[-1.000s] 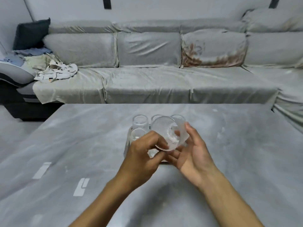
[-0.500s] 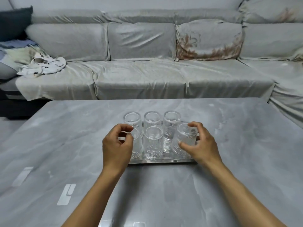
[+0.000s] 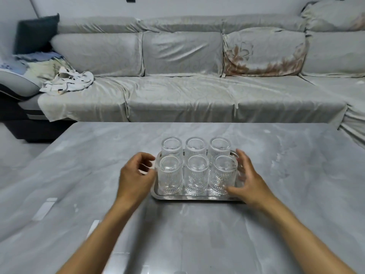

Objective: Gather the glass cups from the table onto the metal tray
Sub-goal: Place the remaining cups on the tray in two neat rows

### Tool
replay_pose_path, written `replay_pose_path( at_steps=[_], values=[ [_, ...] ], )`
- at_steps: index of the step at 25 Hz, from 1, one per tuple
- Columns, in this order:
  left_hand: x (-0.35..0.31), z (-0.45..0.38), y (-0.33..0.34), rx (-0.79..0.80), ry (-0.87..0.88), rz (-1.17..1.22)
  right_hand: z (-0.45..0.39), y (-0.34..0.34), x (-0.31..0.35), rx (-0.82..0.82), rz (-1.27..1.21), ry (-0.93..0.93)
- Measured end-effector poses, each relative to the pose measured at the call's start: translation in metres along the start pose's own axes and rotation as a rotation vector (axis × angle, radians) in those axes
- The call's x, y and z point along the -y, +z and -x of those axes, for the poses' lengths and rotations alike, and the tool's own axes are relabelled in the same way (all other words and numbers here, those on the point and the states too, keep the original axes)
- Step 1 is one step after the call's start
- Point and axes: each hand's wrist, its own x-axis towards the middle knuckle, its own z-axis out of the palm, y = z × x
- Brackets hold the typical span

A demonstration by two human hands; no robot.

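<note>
Several ribbed glass cups stand upside down in two rows on the metal tray (image 3: 194, 197), which lies mid-table. The front row holds a left cup (image 3: 170, 176), a middle cup (image 3: 197, 176) and a right cup (image 3: 224, 175); three more stand behind, such as the back middle cup (image 3: 196, 146). My left hand (image 3: 136, 177) hovers just left of the tray, fingers curled and apart, holding nothing. At the tray's right end my right hand (image 3: 245, 181) has its fingers spread beside the front right cup, its thumb near the cup's base.
The grey marble table (image 3: 296, 194) stretches wide around the tray. Behind its far edge runs a grey covered sofa (image 3: 181, 91), with a heap of crumpled cloth (image 3: 68, 82) on its left end.
A second ago both hands held one cup above the tray. It was set down at the front right, and both hands have now come off the cups to the tray's sides.
</note>
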Motion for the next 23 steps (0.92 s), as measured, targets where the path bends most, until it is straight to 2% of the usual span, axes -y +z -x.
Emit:
replay_pose_path(
  at_steps=[2, 5, 6, 8, 10, 13, 18, 20, 22, 23],
  values=[
    [0.023, -0.024, -0.024, 0.164, -0.014, -0.134, -0.009, -0.035, -0.009, 0.072, 0.128, 0.023],
    [0.046, -0.065, -0.037, 0.649, -0.041, -0.461, -0.037, -0.067, -0.019, 0.293, 0.404, 0.116],
    [0.05, -0.077, -0.031, 0.784, -0.04, -0.544, -0.048, -0.067, -0.022, 0.369, 0.412, 0.138],
    [0.05, -0.095, -0.012, 0.939, -0.054, -0.611, -0.069, -0.058, -0.027, 0.476, 0.346, 0.144],
    [0.053, -0.106, 0.007, 1.013, -0.025, -0.558, -0.081, -0.049, -0.035, 0.547, 0.29, 0.116],
    [0.063, -0.107, 0.018, 1.081, 0.067, -0.38, -0.087, -0.046, -0.047, 0.55, 0.236, 0.055],
    [0.069, -0.105, 0.015, 1.027, 0.021, -0.267, -0.089, -0.045, -0.053, 0.515, 0.226, 0.05],
    [0.064, -0.103, 0.015, 1.04, 0.008, -0.289, -0.088, -0.046, -0.051, 0.535, 0.238, 0.041],
    [0.057, -0.103, 0.007, 1.047, 0.019, -0.418, -0.081, -0.054, -0.045, 0.577, 0.285, 0.049],
    [0.052, -0.106, 0.0, 0.99, 0.048, -0.512, -0.077, -0.062, -0.039, 0.556, 0.344, 0.041]
  ],
)
